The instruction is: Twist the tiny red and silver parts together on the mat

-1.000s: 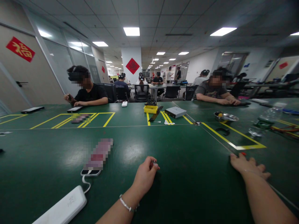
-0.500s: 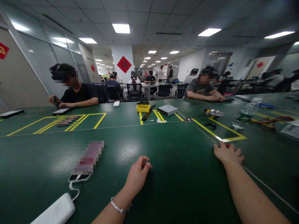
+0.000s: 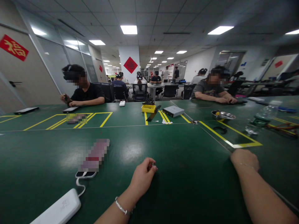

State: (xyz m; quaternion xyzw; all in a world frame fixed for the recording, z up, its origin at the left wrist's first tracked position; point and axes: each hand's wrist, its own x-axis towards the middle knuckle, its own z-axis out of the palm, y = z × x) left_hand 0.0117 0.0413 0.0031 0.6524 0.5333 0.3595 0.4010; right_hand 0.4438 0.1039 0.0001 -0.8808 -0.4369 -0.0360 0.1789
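Green table (image 3: pixel 191 174), phone (image 3: pixel 93 157), power bank (image 3: pixel 58 211) beside left hand (image 3: pixel 143 177)

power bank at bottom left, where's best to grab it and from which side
Probably across the long edges of the power bank at mid-length, from above. It lies flat on the table, and the cable leaves its far end toward the phone, so stay off that end.

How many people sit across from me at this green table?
2. A person in a black shirt sits far left; a person in a grey shirt, far right. Others sit at tables behind, some maybe hidden.
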